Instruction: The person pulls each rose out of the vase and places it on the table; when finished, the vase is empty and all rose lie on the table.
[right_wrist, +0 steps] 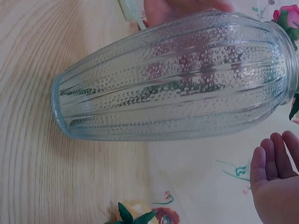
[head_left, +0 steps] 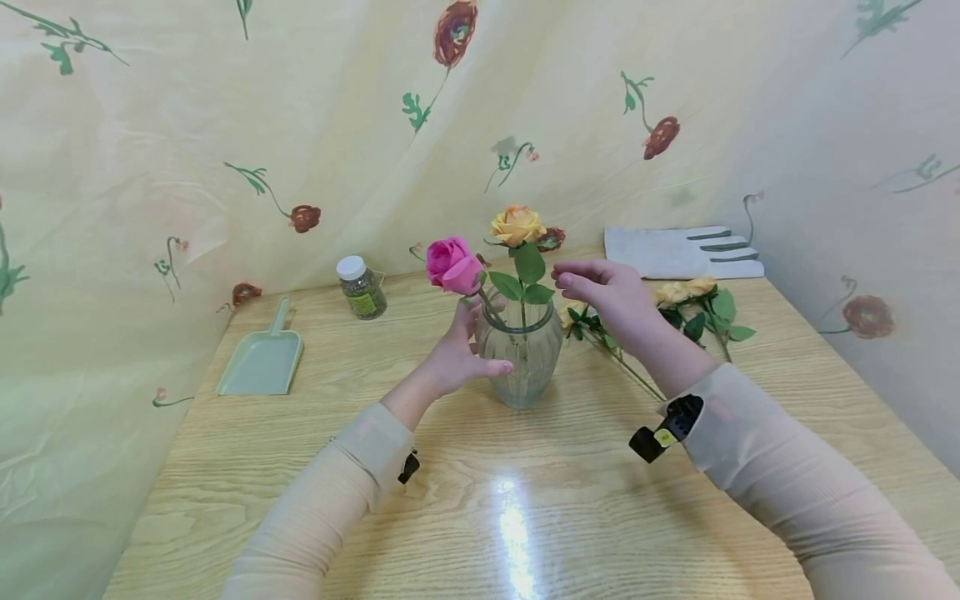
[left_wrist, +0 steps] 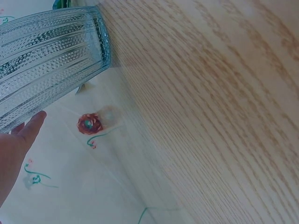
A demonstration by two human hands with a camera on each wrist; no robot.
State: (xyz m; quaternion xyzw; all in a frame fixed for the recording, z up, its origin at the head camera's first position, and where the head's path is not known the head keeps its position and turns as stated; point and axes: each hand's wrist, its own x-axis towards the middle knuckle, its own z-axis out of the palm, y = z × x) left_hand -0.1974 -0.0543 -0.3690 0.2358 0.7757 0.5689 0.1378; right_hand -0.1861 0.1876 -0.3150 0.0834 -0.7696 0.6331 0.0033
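A ribbed clear glass vase (head_left: 517, 367) stands upright on the table, holding a pink rose (head_left: 453, 265) and a yellow rose (head_left: 517, 225) with green leaves. My left hand (head_left: 459, 354) holds the vase from its left side, thumb across the front and fingers round behind. To the right of the yellow rose, my right hand (head_left: 611, 292) is raised near its leaves with nothing in it. Its fingers are loosely extended beside the vase mouth in the right wrist view. The bumpy vase wall (left_wrist: 42, 60) shows beside a left finger in the left wrist view.
Several yellow roses (head_left: 686, 292) lie on the table at right, partly behind my right forearm. A white glove (head_left: 667, 252) lies at the back right. At left are a white-capped jar (head_left: 362, 288) and a pale green dustpan (head_left: 262, 362). Flowered cloth (head_left: 360, 108) hangs behind.
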